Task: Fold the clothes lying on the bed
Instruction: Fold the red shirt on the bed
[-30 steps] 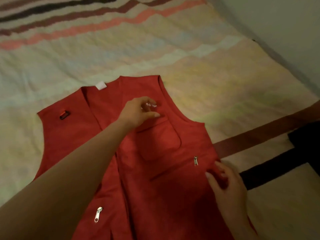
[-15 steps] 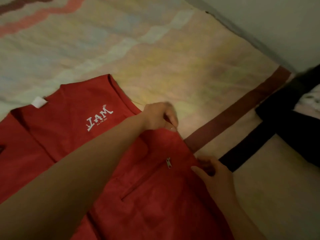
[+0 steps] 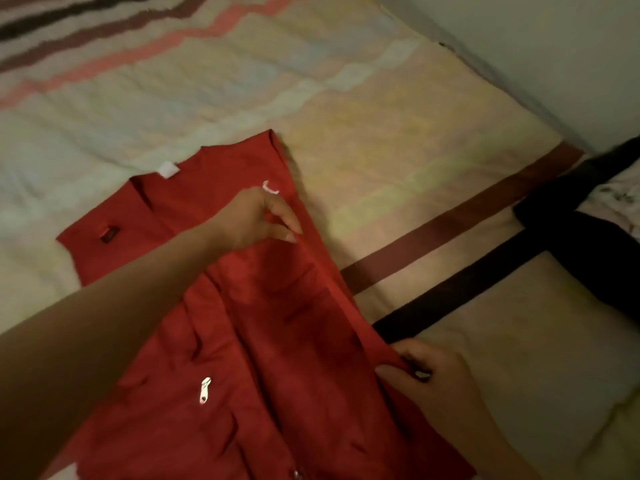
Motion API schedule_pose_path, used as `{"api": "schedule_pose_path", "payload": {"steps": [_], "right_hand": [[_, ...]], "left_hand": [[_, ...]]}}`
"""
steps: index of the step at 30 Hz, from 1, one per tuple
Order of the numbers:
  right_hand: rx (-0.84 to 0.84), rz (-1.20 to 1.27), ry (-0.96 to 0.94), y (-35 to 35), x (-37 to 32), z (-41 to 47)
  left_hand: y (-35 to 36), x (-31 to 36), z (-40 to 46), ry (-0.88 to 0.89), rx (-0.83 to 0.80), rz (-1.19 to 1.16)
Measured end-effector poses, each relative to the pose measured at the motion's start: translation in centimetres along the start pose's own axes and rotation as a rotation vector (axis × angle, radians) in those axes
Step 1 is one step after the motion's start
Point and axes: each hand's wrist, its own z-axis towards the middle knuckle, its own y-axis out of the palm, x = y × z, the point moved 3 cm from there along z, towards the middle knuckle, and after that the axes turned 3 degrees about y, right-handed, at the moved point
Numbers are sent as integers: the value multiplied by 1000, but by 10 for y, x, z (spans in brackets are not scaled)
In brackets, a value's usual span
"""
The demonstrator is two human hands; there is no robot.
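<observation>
- A red vest (image 3: 263, 327) is lying on the bed (image 3: 398, 140), spread over a pale quilt with wavy stripes, and its right side is sitting folded in over the middle.
- The left hand (image 3: 256, 218) is reaching across the upper part of the vest, fingers curled with the tips pointing at the folded edge; the grip is looking closed, though whether it is pinching cloth I cannot tell.
- The right hand (image 3: 426, 372) is pinching the vest's right edge lower down, thumb and fingers clamped on the fabric.
- A white label (image 3: 168, 169) is showing at the neckline, and a bit of white lettering (image 3: 270, 188) is peeking out just above the left hand.
- A silver zipper pull (image 3: 205, 389) is lying on the front panel, near the bottom.
- A small dark loop (image 3: 109, 234) is sitting on the left shoulder.
- A dark garment (image 3: 581, 237) is lying at the bed's right side, well apart from the vest.
- A pale wall (image 3: 536, 46) is running along the bed's far edge.
</observation>
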Motion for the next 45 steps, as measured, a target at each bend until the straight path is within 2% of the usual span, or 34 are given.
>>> {"api": "schedule_pose_path", "payload": {"steps": [3, 5, 11, 18, 24, 28, 32, 39, 45], "right_hand": [[-104, 54, -20, 34, -21, -20], [-153, 99, -20, 58, -30, -32], [-203, 69, -103, 130, -37, -55], [-310, -48, -134, 215, -40, -84], [-350, -175, -225, 286, -37, -105], [-311, -260, -233, 321, -28, -108], [-348, -263, -203, 343, -22, -108], [-369, -259, -182, 369, -15, -106], [-509, -277, -163, 371, 1, -108]], "left_hand": [[-19, -9, -54, -84, 113, 8], [-26, -15, -88, -156, 132, -36], [-33, -44, -190, -427, 238, -438], [-27, -77, -285, -658, 521, -514], [0, -120, -343, -767, 763, -481], [13, -142, -362, -797, 836, -526], [14, -156, -370, -756, 898, -561], [16, -168, -375, -765, 921, -650], [34, -172, -373, -784, 962, -858]]}}
